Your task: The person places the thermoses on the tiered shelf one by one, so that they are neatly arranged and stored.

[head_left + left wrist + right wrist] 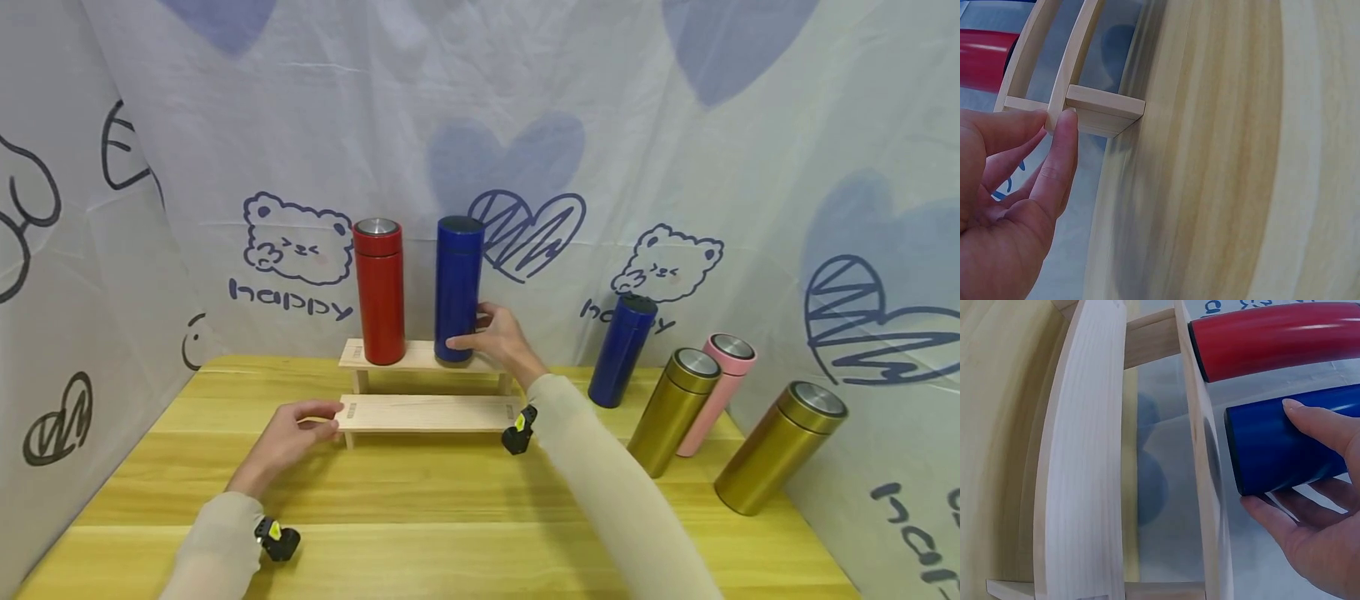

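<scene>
My right hand point(501, 337) grips the lower part of a tall blue thermos bottle point(459, 275), thumb on its front. In the right wrist view a narrow gap shows between the base of this blue bottle point(1291, 440) and the upper step. To its left a red thermos bottle point(379, 292) with a steel lid stands upright on the upper step of a two-tier wooden stand point(431, 412). At the stand's left side, my left hand point(292, 429) pinches the end of the lower step between thumb and fingers, closer in the left wrist view point(1060, 112).
To the right on the wooden table point(420, 533) stand a shorter blue bottle point(622, 350), two gold bottles, one nearer the stand point(673, 412) and one farther right point(780, 450), and a pink bottle point(716, 400) partly hidden. A printed cloth point(337, 108) hangs behind.
</scene>
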Tool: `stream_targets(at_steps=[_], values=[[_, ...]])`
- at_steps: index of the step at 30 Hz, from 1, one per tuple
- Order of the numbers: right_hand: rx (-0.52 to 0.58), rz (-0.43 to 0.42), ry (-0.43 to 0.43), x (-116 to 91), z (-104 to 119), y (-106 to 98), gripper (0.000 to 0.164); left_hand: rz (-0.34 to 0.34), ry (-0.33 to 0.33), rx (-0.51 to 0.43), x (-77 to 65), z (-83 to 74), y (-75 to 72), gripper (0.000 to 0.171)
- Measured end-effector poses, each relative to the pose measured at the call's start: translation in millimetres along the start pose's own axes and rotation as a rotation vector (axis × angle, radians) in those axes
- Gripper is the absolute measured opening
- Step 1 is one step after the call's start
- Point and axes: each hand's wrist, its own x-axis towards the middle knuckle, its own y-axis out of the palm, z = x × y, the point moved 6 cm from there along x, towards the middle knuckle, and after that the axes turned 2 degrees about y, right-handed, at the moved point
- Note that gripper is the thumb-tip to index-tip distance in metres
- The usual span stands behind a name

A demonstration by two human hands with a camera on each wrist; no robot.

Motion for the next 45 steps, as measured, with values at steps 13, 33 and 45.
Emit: stream_targets(at_steps=[13, 33, 45], values=[[-0.045, -0.009, -0.002, 4, -5, 9, 0.076, 0.003, -0.021, 0.038, -1.0, 2.0, 0.9, 0.04], [-0.054, -0.022, 0.006, 7, -8, 17, 0.076, 0.002, -0.026, 0.048, -1.0, 1.6, 0.0, 0.04], [-0.056, -0.024, 0.021, 6, -7, 19, 0.077, -0.001, -0.019, 0.028, 0.2, 3.9, 0.5, 0.04]])
